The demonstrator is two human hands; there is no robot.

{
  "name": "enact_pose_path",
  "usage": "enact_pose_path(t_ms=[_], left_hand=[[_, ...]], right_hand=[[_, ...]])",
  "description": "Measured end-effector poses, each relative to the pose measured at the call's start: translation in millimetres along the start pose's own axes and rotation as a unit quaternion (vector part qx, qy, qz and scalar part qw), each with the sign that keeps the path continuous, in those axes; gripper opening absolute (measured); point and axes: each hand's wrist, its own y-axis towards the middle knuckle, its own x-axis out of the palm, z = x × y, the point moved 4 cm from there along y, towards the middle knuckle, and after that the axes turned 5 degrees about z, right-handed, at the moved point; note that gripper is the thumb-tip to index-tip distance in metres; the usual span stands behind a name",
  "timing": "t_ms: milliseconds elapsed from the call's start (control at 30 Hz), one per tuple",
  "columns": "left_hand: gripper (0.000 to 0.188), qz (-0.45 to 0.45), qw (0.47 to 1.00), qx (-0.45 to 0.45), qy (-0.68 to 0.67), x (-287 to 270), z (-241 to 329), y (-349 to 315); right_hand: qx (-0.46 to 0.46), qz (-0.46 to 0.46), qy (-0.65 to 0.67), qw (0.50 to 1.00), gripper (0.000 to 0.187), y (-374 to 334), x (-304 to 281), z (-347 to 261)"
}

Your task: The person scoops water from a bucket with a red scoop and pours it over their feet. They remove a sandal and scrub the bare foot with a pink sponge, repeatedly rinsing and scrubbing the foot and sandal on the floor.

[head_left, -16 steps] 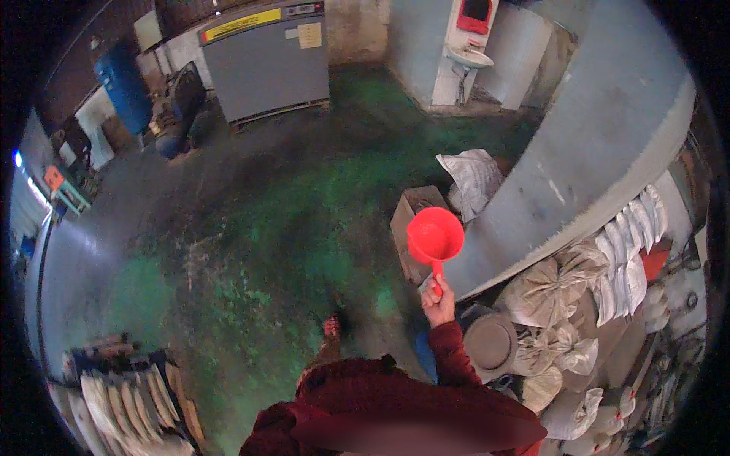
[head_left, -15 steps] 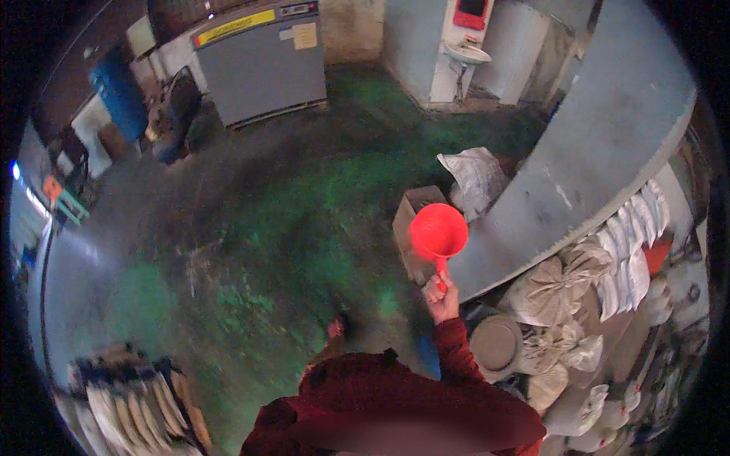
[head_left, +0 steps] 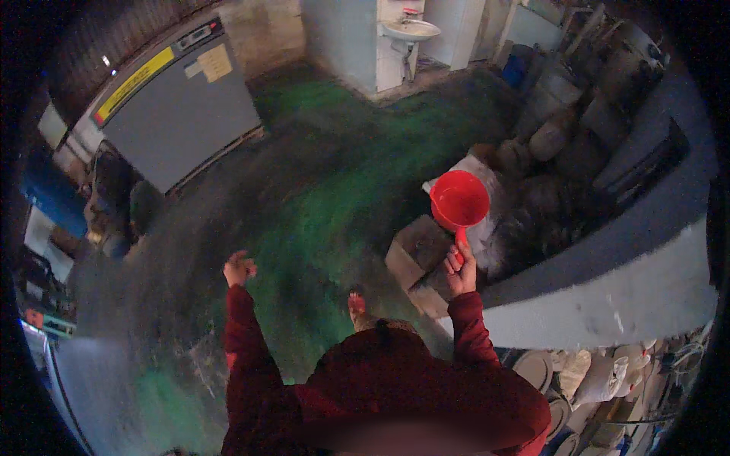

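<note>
In my right hand is the handle of a red plastic dipper. Its round bowl points away from me, and I see into it; no contents can be made out. Below the dipper lies an opened cardboard box on the floor, with a pale sack behind it. My left hand hangs over the green floor at the left, away from any object. Its fingers are loosely bent and partly apart, with nothing seen in them.
A low grey wall runs along my right, with dark bags and bins beyond it. Lidded buckets and sacks stand at the lower right. Ahead are a grey cabinet and a washbasin. One foot shows on the worn green floor.
My left arm has come into view, reaching forward. The view has turned right and moved ahead, so the cabinet and basin sit further left. The dipper stays in my right hand.
</note>
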Motion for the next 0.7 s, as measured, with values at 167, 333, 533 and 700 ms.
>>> enact_pose_path(t_ms=[167, 333, 533, 700], left_hand=[[0.04, -0.289, 0.849, -0.217, 0.387, 100.7, -70.5, -15.0], [0.042, -0.366, 0.822, -0.346, 0.265, 129.0, -127.0, -29.8], [0.045, -0.363, 0.804, -0.394, 0.258, 226.2, -159.5, 125.6], [0.048, -0.354, 0.851, -0.273, 0.274, 349.4, -163.2, 380.0]], right_hand=[[-0.032, 0.032, 0.019, 0.999, 0.012, 143.9, 35.6, 9.2], [-0.067, 0.047, 0.046, 0.996, 0.011, 270.3, 80.5, 8.5], [-0.112, 0.068, 0.081, 0.988, 0.009, 430.2, 98.1, 13.4], [-0.161, 0.103, 0.076, 0.979, 0.005, 536.6, 112.5, -10.6]])
